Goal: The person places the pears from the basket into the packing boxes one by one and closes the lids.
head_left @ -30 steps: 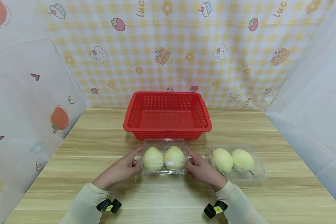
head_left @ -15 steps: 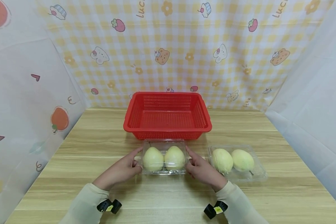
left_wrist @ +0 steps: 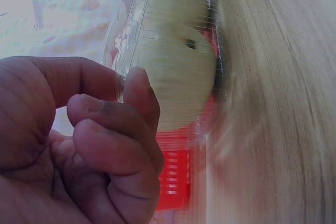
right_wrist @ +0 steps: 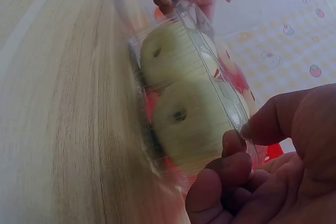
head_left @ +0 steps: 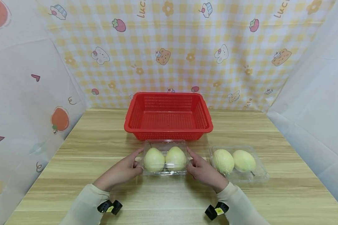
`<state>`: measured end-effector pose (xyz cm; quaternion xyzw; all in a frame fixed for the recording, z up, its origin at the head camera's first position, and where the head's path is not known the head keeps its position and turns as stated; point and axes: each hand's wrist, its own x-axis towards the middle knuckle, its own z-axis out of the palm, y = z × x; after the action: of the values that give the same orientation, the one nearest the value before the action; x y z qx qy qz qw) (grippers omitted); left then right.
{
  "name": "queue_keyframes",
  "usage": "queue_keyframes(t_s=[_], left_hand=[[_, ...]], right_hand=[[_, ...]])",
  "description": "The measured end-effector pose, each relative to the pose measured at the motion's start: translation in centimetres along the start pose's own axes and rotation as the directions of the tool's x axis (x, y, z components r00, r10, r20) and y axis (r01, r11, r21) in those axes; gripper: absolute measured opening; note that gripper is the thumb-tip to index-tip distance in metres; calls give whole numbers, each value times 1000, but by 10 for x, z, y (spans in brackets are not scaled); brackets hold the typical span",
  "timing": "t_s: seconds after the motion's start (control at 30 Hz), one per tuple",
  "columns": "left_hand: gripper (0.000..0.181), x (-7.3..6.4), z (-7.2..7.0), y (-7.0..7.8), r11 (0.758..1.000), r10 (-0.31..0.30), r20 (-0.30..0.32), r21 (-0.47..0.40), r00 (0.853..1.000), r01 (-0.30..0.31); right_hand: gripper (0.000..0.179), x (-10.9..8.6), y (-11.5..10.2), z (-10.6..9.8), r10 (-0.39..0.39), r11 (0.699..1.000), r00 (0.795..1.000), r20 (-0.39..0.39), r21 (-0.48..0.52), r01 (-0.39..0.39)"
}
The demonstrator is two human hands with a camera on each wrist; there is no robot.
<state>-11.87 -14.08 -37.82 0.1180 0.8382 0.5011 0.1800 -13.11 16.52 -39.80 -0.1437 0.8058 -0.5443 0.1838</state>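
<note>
A clear plastic clamshell box (head_left: 165,172) stands on the table in front of the basket, with two pale yellow pears (head_left: 154,160) side by side inside. At its left end, my left hand (head_left: 126,168) pinches the rim, the other fingers curled below, as the left wrist view shows. The opposite end is pinched by my right hand (head_left: 200,168); in the right wrist view its thumb and forefinger meet on the box's rim. Both pears show their dark blossom ends through the ribbed side of the box.
Behind the box stands a red plastic basket (head_left: 169,130) with nothing in it. To the right, beyond my right hand, lies another clear box (head_left: 260,175) with two pears (head_left: 243,161). Patterned cloth (head_left: 186,40) hangs behind the wooden table (head_left: 169,200).
</note>
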Motion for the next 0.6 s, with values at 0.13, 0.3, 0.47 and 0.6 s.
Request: queue_keyframes(t_s=[0.13,0.3,0.47,0.6], left_hand=[[79,0,0,-1,1000,-29,-5,1,1000,29],[78,0,1,-2,999,-30,-13,-11,999,30],[75,-2,0,-3,999,1,-54,36,999,1],[70,-5,0,-5,995,44,-100,91,994,-35]], right_hand=[[78,0,1,0,14,1000,1000,-11,1,-14],[77,0,2,-2,29,999,999,-25,-15,-29],[74,-3,0,-3,11,999,1000,-25,-45,-12],[71,-6,-2,-3,-31,991,998,-60,-131,23]])
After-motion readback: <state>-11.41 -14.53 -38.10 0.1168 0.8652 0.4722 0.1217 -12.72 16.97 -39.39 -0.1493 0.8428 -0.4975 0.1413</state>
